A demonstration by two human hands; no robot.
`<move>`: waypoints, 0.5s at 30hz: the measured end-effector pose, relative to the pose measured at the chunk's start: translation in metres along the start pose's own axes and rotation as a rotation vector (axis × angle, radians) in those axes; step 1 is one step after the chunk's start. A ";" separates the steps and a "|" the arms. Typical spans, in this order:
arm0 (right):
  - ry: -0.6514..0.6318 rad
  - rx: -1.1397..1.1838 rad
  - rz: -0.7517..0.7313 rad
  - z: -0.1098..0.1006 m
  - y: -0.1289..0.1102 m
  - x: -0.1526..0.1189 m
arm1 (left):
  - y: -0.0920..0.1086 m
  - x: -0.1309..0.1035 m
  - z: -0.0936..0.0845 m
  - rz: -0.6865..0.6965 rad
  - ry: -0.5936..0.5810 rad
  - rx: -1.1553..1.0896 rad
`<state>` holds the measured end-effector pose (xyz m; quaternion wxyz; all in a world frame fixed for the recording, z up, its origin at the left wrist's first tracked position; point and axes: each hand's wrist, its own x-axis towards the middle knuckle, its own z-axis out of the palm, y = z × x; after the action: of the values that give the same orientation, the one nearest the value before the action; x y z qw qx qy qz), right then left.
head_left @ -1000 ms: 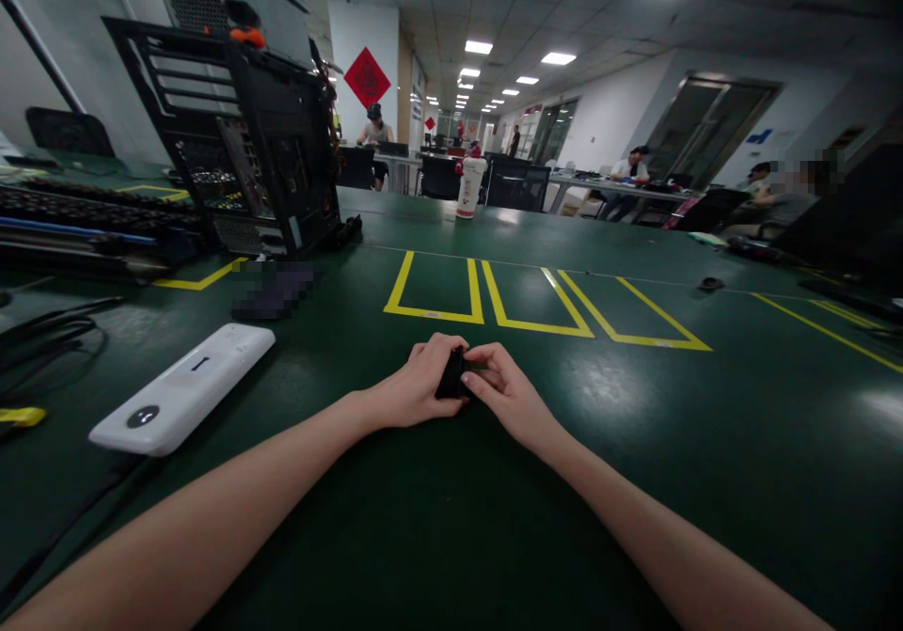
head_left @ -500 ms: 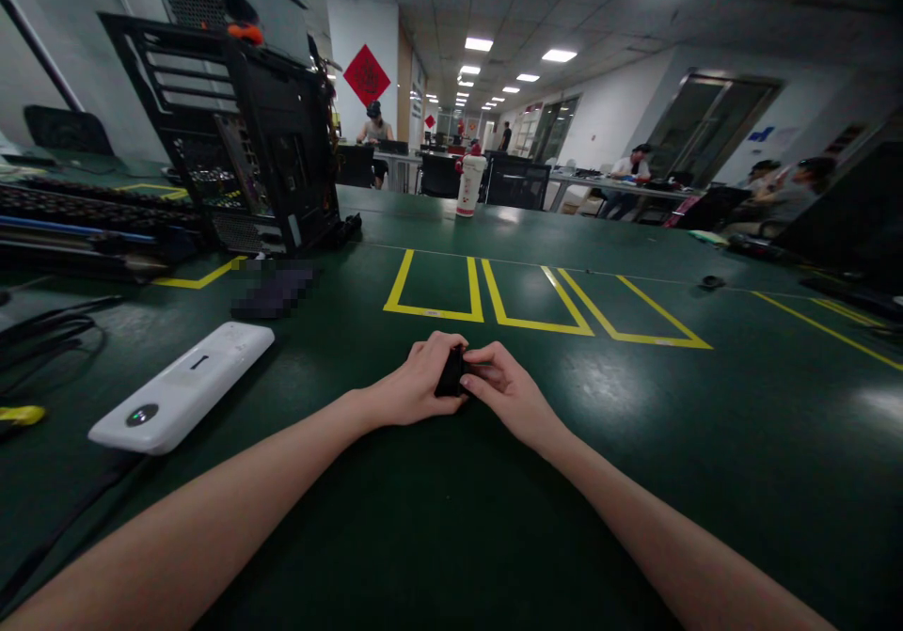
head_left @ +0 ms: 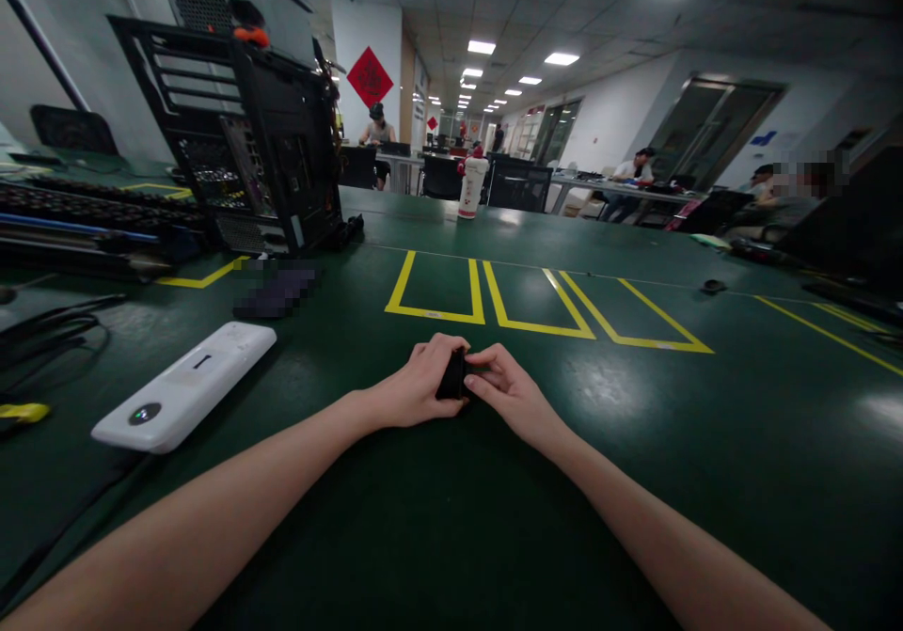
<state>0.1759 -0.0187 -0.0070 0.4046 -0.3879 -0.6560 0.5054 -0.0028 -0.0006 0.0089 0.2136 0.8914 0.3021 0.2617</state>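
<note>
Between my two hands is a small black block-like object point(head_left: 450, 379), partly covered by fingers; its kind cannot be made out. My left hand point(head_left: 416, 386) wraps round it from the left, thumb at the near side and fingers over the far side. From the right, my right hand point(head_left: 512, 391) pinches at its edge with thumb and index finger. Both hands are low over the green table point(head_left: 451, 537), just in front of yellow tape outlines point(head_left: 434, 314).
To the left lies a white handheld device point(head_left: 187, 386) with a black cable, near a dark blurred phone-like item point(head_left: 277, 291). An open black computer case point(head_left: 282, 151) stands behind. Further back is a white cup point(head_left: 471, 187). A small black round item point(head_left: 712, 286) lies right.
The view has shifted very slightly. Both hands keep their hold on the black object, with almost no visible movement.
</note>
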 end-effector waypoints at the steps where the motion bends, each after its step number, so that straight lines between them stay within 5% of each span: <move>1: 0.006 0.003 -0.003 0.000 0.001 0.001 | 0.000 0.000 0.000 0.000 0.001 0.000; 8: 0.028 -0.029 -0.020 0.002 0.001 0.000 | 0.001 0.000 -0.002 -0.001 -0.008 -0.027; 15: -0.085 0.024 0.010 -0.002 -0.007 -0.002 | -0.002 0.000 0.001 -0.002 0.010 -0.030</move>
<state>0.1777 -0.0206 -0.0005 0.3785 -0.3645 -0.6645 0.5313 -0.0031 0.0008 0.0070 0.2258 0.8865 0.3000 0.2705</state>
